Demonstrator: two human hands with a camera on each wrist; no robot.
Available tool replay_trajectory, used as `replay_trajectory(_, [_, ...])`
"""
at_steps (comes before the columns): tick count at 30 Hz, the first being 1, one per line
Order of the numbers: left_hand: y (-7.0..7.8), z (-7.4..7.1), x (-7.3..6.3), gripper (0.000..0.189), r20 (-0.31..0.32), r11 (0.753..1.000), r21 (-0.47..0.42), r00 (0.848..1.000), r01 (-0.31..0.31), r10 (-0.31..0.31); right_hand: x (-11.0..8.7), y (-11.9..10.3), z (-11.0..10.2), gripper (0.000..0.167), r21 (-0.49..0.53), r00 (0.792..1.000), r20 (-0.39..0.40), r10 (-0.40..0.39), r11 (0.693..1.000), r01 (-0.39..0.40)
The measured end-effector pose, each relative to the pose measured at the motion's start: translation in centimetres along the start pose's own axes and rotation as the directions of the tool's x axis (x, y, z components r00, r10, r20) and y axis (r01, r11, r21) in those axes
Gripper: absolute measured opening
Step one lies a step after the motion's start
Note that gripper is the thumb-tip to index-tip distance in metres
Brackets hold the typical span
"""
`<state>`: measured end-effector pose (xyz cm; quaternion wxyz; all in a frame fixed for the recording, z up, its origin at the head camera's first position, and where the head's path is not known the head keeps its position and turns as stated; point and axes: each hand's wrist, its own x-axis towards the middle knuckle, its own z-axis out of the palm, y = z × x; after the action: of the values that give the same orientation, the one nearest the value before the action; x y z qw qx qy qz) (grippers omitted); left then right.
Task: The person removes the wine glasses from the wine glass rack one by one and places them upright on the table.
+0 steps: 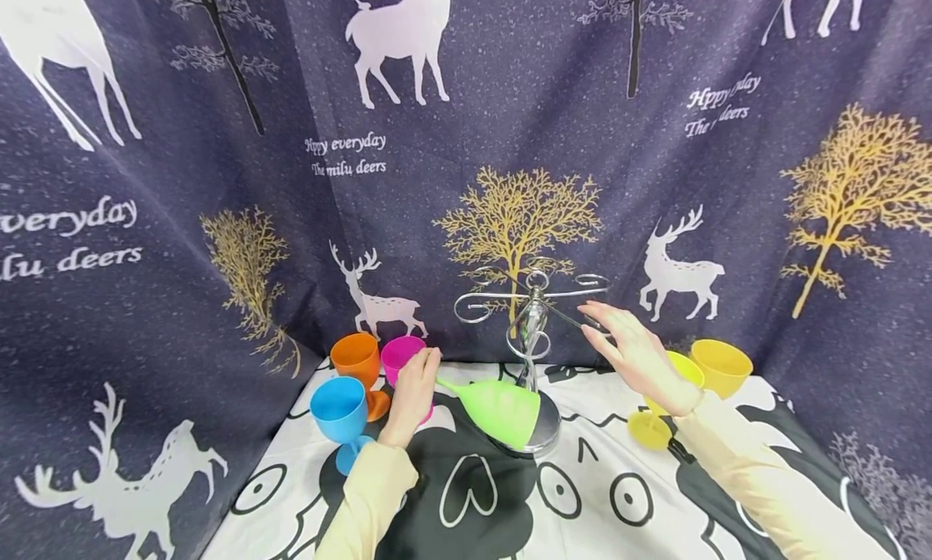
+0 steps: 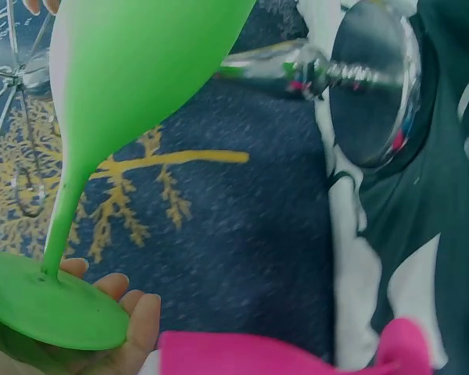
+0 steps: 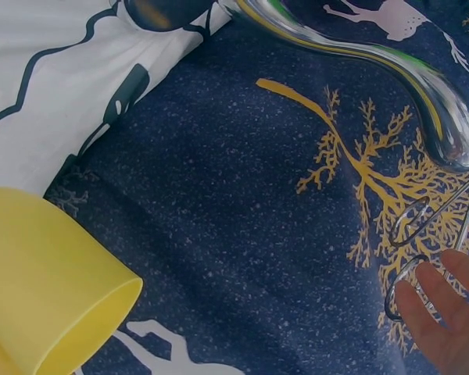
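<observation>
My left hand (image 1: 417, 386) grips a light green goblet (image 1: 502, 410) by its round foot (image 2: 51, 301), and the cup points right, tilted on its side. In the head view the bowl overlaps the round base of a chrome goblet rack (image 1: 535, 325), which has a curvy stem and several arms ending in wire loops. My right hand (image 1: 641, 358) is raised at the rack's right side, fingers extended and thumb apart. Its fingertips (image 3: 449, 262) are right at a wire loop (image 3: 406, 289) in the right wrist view.
Left on the patterned cloth (image 1: 510, 536) stand an orange goblet (image 1: 355, 358), a blue goblet (image 1: 339, 410) and a magenta goblet (image 1: 400, 356). Two yellow goblets (image 1: 721, 366) stand on the right, partly behind my right hand. A dark printed curtain (image 1: 466, 139) hangs behind the rack.
</observation>
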<state>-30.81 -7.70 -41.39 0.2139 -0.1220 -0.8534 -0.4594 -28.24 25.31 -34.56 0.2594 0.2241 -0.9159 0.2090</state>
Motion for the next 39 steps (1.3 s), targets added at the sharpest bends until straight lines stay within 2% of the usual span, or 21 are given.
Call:
replay_trajectory(4, [-0.7,1.1,-0.8,0.036,0.031,0.993,-0.075,0.996,0.087,-0.085,0.0,0.0,0.0,0.043,0.001,1.000,0.005,0.009,1.000,-0.009])
replay_trajectory(10, [-1.5,2.7,-2.0,0.035,0.098,0.955,-0.206,0.976,0.213,-0.196,0.2,0.0,-0.1,0.043,-0.001,1.000,-0.002,0.005,1.000,-0.005])
replay_trajectory(17, [-2.3,4.2,-3.1,0.039,0.144,0.945,-0.216,0.965,0.247,-0.220,0.1,0.1,0.0,0.050,0.001,1.000,-0.024,-0.018,1.000,0.018])
replay_trajectory(22, [-2.5,4.5,-3.2,0.039,0.144,0.940,-0.223,0.962,0.258,-0.231,-0.9,0.3,0.5,0.063,0.008,0.996,-0.090,-0.014,1.000,0.015])
replay_trajectory(26, [-2.6,4.8,-3.3,0.041,0.157,0.926,-0.238,0.952,0.293,-0.261,-2.0,0.4,0.9,0.071,0.008,0.991,-0.134,-0.009,1.000,0.010])
replay_trajectory(29, [-2.6,5.1,-3.4,0.041,0.182,0.904,-0.265,0.938,0.335,-0.294,-3.1,0.5,1.1,0.074,-0.033,0.988,-0.152,-0.020,0.999,0.016])
replay_trajectory(33, [-2.7,5.3,-3.6,0.040,0.205,0.885,-0.281,0.924,0.371,-0.322,-4.5,0.5,1.1,0.077,-0.108,0.984,-0.160,-0.074,0.993,0.057])
replay_trajectory(39, [-2.9,5.5,-3.6,0.042,0.210,0.877,-0.287,0.918,0.386,-0.335,-6.0,0.5,0.6,0.078,-0.162,0.978,-0.171,-0.117,0.983,0.089])
